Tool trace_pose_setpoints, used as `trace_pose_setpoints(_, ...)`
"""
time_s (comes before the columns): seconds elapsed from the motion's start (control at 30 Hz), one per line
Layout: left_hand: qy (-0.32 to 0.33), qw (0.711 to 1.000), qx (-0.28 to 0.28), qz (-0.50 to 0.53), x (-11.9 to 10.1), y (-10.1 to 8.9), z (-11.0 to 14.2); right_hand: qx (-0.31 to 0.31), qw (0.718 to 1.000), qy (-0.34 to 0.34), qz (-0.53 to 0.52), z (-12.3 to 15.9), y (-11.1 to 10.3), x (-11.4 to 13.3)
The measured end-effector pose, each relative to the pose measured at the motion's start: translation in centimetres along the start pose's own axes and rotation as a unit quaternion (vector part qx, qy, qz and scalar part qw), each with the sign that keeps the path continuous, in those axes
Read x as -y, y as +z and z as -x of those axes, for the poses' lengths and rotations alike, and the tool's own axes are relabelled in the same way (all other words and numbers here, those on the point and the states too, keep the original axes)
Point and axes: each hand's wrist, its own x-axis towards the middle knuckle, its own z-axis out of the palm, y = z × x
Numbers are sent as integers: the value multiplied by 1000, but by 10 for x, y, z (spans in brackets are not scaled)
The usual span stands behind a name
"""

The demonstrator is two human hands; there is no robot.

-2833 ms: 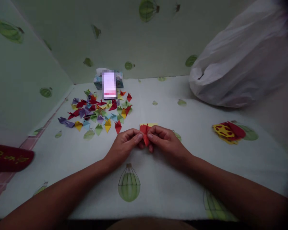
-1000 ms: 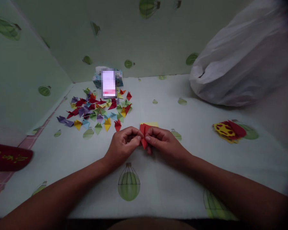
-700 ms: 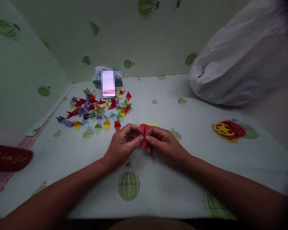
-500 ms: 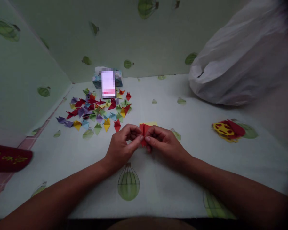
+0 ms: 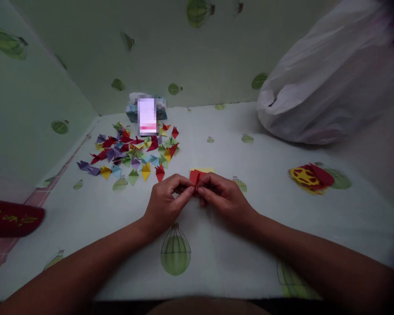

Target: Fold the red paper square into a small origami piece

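A crowd of small folded paper shapes (image 5: pixel 134 153) lies done, spread just in front of the phone (image 5: pixel 147 114), in red, yellow, green, blue and purple. One more, a small red folded piece (image 5: pixel 197 178), looks partway through, though I can't tell how many folds it lacks. It's nearer the person than the phone, off to the right, slim and creased, mostly hidden by fingers. The left hand (image 5: pixel 167 201) and right hand (image 5: pixel 230 201) pinch it narrowly between thumbs and fingertips.
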Motion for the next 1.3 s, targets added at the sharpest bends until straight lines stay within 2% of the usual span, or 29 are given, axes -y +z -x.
trace_pose_setpoints(0.23,39,999,27,-1,-2,-1,1,-34,997,-22,70,1,-1,1)
trace_pose_setpoints(0.37,-7,997,35,63,-4,0,0,-45,996,-30,78,1,-1,-1)
trace_pose_setpoints(0.5,-100,981,41,161,-5,0,-1,-33,999,16,1,0,-1,1)
trace_pose_setpoints(0.57,-119,974,38,191,-5,0,-3,-37,997,46,-55,-1,-1,2)
trace_pose_setpoints(0.7,-132,965,54,218,-6,-2,-5,-10,989,76,-123,-3,-2,2)
trace_pose_setpoints(0.83,-162,954,79,241,-6,-2,-7,9,990,74,-117,-3,-3,2)
trace_pose_setpoints(0.97,-184,942,58,275,-2,1,-7,11,988,71,-134,-3,-3,1)
trace_pose_setpoints(1.17,-184,916,43,355,4,3,-5,11,974,97,-206,-3,0,-2)
trace_pose_setpoints(1.3,-183,914,48,360,5,4,-5,11,967,108,-229,-3,0,-4)
